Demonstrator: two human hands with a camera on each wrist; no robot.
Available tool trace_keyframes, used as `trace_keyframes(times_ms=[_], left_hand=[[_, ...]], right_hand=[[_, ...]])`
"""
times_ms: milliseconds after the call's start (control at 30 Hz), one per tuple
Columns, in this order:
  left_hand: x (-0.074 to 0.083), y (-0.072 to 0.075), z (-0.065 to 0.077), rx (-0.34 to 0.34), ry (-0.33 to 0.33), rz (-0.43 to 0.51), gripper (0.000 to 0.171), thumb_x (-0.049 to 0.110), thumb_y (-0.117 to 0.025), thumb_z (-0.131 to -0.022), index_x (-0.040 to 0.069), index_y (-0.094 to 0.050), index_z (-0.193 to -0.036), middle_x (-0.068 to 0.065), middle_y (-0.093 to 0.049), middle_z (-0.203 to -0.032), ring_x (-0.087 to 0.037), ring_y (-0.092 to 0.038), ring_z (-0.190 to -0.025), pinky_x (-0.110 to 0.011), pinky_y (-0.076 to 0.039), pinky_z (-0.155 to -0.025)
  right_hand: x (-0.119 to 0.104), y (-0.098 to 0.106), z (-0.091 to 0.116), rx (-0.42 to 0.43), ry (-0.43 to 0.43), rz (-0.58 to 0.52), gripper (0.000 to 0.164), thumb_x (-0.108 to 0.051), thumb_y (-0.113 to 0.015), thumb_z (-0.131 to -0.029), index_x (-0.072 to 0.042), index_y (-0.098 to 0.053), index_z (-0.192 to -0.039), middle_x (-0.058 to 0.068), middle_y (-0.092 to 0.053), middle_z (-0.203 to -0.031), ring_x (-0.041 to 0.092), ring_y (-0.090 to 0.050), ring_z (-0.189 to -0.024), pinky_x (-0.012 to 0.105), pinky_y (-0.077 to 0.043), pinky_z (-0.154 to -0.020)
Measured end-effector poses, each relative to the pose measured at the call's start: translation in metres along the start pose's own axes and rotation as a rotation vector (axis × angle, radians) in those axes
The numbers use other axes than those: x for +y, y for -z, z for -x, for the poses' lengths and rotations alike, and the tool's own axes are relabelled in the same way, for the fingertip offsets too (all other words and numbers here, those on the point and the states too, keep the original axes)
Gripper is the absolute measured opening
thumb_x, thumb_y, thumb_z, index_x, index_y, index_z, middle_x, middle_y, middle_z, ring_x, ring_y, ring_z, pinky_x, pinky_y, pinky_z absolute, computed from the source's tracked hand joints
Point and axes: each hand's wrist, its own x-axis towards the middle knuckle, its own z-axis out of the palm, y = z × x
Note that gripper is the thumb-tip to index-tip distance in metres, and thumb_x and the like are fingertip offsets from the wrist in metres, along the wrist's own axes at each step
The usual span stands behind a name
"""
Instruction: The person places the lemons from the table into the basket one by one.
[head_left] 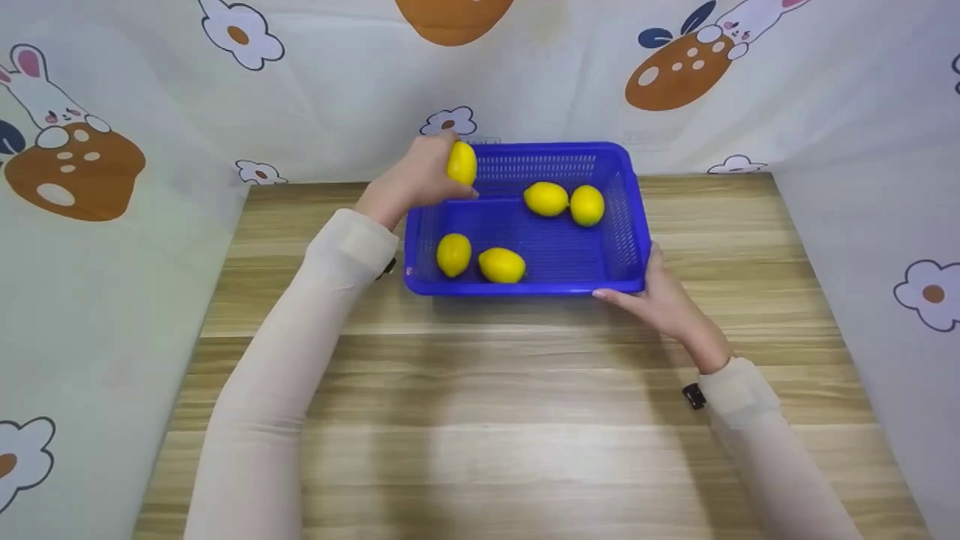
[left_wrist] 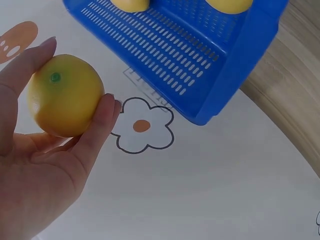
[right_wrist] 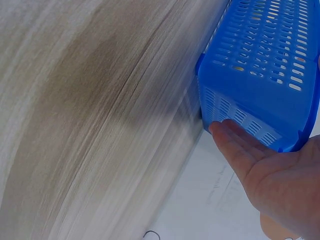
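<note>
My left hand (head_left: 424,171) holds a yellow lemon (head_left: 463,163) at the back left corner of a blue plastic basket (head_left: 559,251). In the left wrist view, thumb and fingers wrap the lemon (left_wrist: 67,95), its green stem spot showing, beside the basket wall. Inside the basket, two lemons lie side by side at the back right, one of them here (head_left: 546,199). Two more, including this lemon (head_left: 454,255), sit near the front left. My right hand (head_left: 664,300) grips the front right corner, thumb along the front rim; in the right wrist view its fingers (right_wrist: 240,150) lie against the slotted outer wall.
The basket stands toward the back of a wood-grain table (head_left: 510,420). A white cloth (head_left: 337,82) printed with rabbits and flowers rises behind it and along both sides. Pale sleeves (head_left: 277,360) cover both forearms, with a small black device at each wrist.
</note>
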Motion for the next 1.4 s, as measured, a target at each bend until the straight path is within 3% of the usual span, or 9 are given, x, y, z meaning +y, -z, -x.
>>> trace_keyframes(times_ms=[300,800,1067,1167,1300,1400], left_hand=[[0.014,-0.002,-0.011,-0.023,-0.014,-0.015,0.079,0.029,-0.079,-0.094,-0.003,-0.038,-0.154,-0.022,-0.054,-0.141,-0.034,-0.054,-0.123,-0.045,-0.050,-0.109],[0.028,-0.002,-0.023,-0.079,0.048,-0.064,0.084,0.034,-0.076,-0.095,0.003,-0.032,-0.160,-0.019,-0.050,-0.145,-0.031,-0.050,-0.128,-0.046,-0.049,-0.112],[0.032,-0.002,-0.025,-0.078,0.022,-0.076,0.079,0.032,-0.076,-0.096,0.000,-0.036,-0.156,-0.019,-0.053,-0.141,-0.031,-0.052,-0.123,-0.044,-0.050,-0.110],[0.032,-0.001,-0.024,-0.092,0.036,-0.076,0.090,0.037,-0.074,-0.098,0.000,-0.025,-0.164,-0.021,-0.046,-0.154,-0.032,-0.049,-0.135,-0.046,-0.045,-0.117],[0.032,0.001,-0.021,-0.109,0.065,-0.071,0.100,0.042,-0.071,-0.099,0.003,-0.012,-0.169,-0.020,-0.026,-0.172,-0.032,-0.033,-0.155,-0.050,-0.031,-0.128],[0.032,0.001,-0.019,-0.112,0.082,-0.070,0.101,0.044,-0.071,-0.099,0.005,-0.011,-0.170,-0.020,-0.018,-0.175,-0.033,-0.026,-0.159,-0.053,-0.025,-0.129]], right_hand=[[-0.001,0.000,0.001,0.001,0.010,-0.011,0.122,-0.040,-0.086,-0.089,0.002,-0.001,-0.165,0.034,-0.035,-0.162,0.045,-0.041,-0.148,0.058,-0.024,-0.128],[0.001,0.000,0.000,-0.005,0.018,-0.005,0.123,-0.041,-0.086,-0.089,0.003,0.000,-0.166,0.033,-0.031,-0.164,0.044,-0.039,-0.150,0.057,-0.024,-0.129],[0.000,-0.001,0.000,0.004,0.013,-0.004,0.122,-0.039,-0.086,-0.089,0.002,-0.001,-0.165,0.033,-0.036,-0.161,0.044,-0.041,-0.148,0.057,-0.026,-0.128],[0.000,-0.001,0.000,0.005,0.014,-0.006,0.122,-0.039,-0.087,-0.089,0.002,-0.001,-0.166,0.033,-0.036,-0.161,0.044,-0.041,-0.148,0.057,-0.026,-0.128],[0.000,-0.001,0.001,0.003,0.020,-0.011,0.122,-0.039,-0.086,-0.089,0.001,-0.001,-0.166,0.033,-0.035,-0.162,0.044,-0.041,-0.149,0.057,-0.025,-0.128],[0.000,-0.001,0.000,0.002,0.029,-0.021,0.121,-0.038,-0.086,-0.089,0.001,-0.002,-0.166,0.032,-0.035,-0.162,0.044,-0.041,-0.148,0.057,-0.025,-0.128]])
